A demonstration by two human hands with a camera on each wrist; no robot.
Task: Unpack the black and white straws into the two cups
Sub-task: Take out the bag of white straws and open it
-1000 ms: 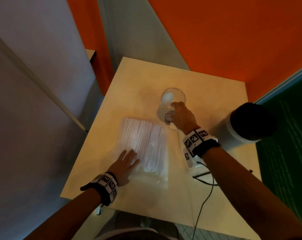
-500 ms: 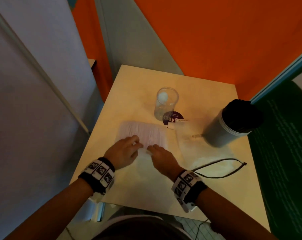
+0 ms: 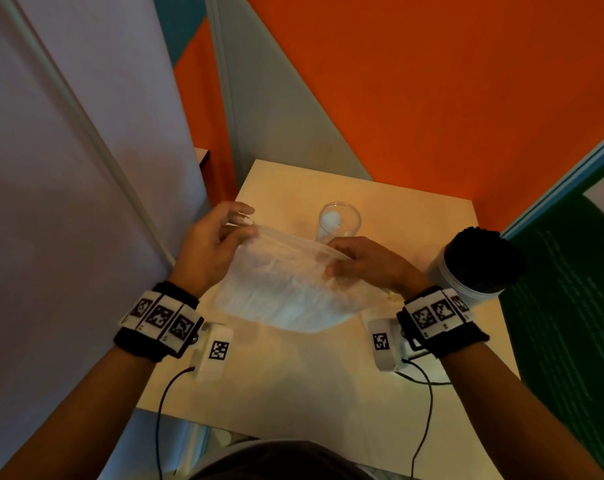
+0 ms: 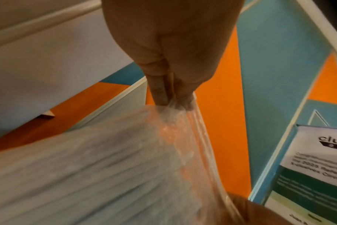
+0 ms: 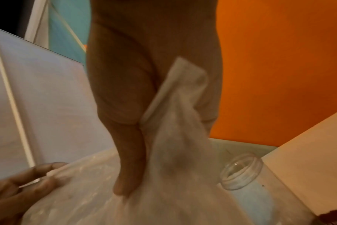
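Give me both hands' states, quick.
Left hand: pinching one top corner of the bag of white straws.
Right hand: gripping the bag's other top corner.

A clear bag of white straws [image 3: 286, 292] hangs stretched above the worktop, near an upright clear cup [image 3: 338, 221] and a white cup [image 3: 466, 275] packed with black straws [image 3: 484, 259].

Both forearms reach forward, wrists banded, the left hand [image 3: 212, 244] raised on the left with thumb and fingertips pinching together and the other fingers loosely spread, the right hand [image 3: 366, 263] opposite it, knuckles up, fingers curled in a pinch.
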